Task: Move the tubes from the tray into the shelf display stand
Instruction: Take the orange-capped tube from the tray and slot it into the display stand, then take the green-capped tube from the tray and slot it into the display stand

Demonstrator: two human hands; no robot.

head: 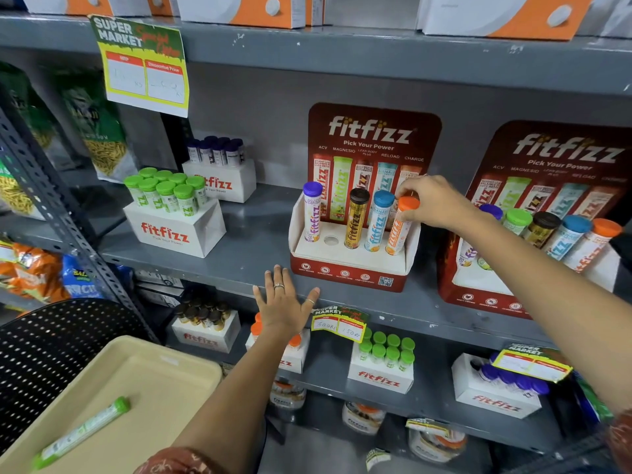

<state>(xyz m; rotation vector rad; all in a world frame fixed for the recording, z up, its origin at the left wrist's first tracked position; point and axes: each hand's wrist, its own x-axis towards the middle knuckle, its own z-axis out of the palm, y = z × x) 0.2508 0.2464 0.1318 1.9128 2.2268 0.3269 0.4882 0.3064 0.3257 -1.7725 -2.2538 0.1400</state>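
A red and white display stand point(349, 268) sits on the middle grey shelf. In its holes stand a purple-capped tube point(313, 217), a brown-capped tube point(356, 218), a blue-capped tube point(378, 220) and an orange-capped tube point(400, 227). The second hole point(330, 240) from the left has nothing in it. My right hand point(432, 201) grips the orange tube by its cap in the rightmost hole. My left hand point(285, 301) lies flat with fingers spread on the shelf's front edge. A green-capped tube point(82, 432) lies on the beige tray point(154, 367) at lower left.
A second, filled display stand point(533, 268) stands to the right. White boxes of green-capped tubes point(171, 213) and dark-capped tubes point(219, 172) sit left on the shelf. The shelf below holds more boxes and price tags. A black perforated surface point(61, 340) is beside the tray.
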